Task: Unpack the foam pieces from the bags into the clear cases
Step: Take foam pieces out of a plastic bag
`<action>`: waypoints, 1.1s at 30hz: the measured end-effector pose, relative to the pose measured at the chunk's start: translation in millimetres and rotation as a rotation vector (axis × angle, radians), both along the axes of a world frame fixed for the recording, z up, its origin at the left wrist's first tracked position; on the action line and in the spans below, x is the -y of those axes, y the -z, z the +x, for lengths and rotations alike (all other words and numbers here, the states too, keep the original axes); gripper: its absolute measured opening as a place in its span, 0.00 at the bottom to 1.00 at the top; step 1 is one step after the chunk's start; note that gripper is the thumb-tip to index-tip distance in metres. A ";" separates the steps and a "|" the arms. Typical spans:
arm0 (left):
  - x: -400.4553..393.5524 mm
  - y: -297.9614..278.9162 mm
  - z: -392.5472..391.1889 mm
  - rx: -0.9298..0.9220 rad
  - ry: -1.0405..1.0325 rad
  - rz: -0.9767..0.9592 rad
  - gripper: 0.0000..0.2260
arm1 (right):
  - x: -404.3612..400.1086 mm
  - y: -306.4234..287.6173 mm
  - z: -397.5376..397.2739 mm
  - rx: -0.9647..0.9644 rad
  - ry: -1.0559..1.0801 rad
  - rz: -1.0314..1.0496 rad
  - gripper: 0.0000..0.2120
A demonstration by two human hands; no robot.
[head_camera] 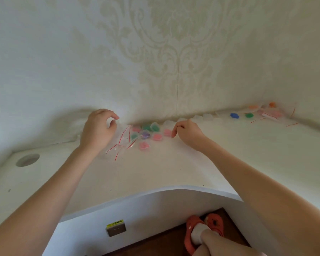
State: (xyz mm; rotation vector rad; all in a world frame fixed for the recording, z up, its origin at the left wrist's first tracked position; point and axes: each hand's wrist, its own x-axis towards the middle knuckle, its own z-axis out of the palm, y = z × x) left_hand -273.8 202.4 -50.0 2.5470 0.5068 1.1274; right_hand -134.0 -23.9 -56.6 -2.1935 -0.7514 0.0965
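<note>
The pale wall (174, 52) in front of me is papered with a faint damask scroll pattern. Under it runs my white desk (155, 172), smooth and matte, with a curved front edge and a round cable hole (27, 160) at the far left.

Against the wall in the middle lies a cluster of small clear cases (148, 133), glossy and rounded, each holding a soft foam piece: pink, green, one purple. A row of cases without colour in them (198, 117) lines the wall towards the right. Beyond those, far right, loose foam pieces (242, 115) in blue, green and orange lie among more bags.

Just left of the filled cluster lie thin clear bags (122, 143) with red zip strips, crinkled and flat.

My left hand (98, 130) hovers over those bags, fingers curled with thumb and forefinger nearly meeting; whether it pinches a bag I cannot tell. My right hand (185, 131) is loosely curled beside a pink case (167, 132), fingertips at it; I cannot tell if it grips.

Below, orange clogs (201, 231) on a brown floor.
</note>
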 end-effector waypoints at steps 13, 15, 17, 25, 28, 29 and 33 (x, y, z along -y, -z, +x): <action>117.9 -5.1 92.5 -0.029 0.332 0.044 0.12 | 69.6 14.5 60.4 0.280 0.297 -0.233 0.19; 138.9 5.0 118.4 -0.120 0.389 0.062 0.13 | 77.4 20.7 74.0 0.275 0.344 -0.336 0.24; 157.6 15.9 140.5 -0.212 0.403 0.055 0.16 | 79.8 25.7 83.7 0.247 0.373 -0.393 0.25; 167.4 46.3 181.0 -0.289 0.442 -0.014 0.17 | 83.6 27.4 95.6 0.262 0.358 -0.251 0.15; 162.0 50.0 180.9 -0.267 0.476 -0.041 0.16 | 83.0 26.5 93.2 0.271 0.344 -0.262 0.17; 162.2 49.9 181.8 -0.245 0.475 -0.070 0.16 | 83.1 26.4 91.6 0.280 0.327 -0.254 0.18; 166.4 44.7 180.7 -0.103 0.476 -0.215 0.18 | 81.4 27.3 85.3 0.298 0.191 -0.106 0.16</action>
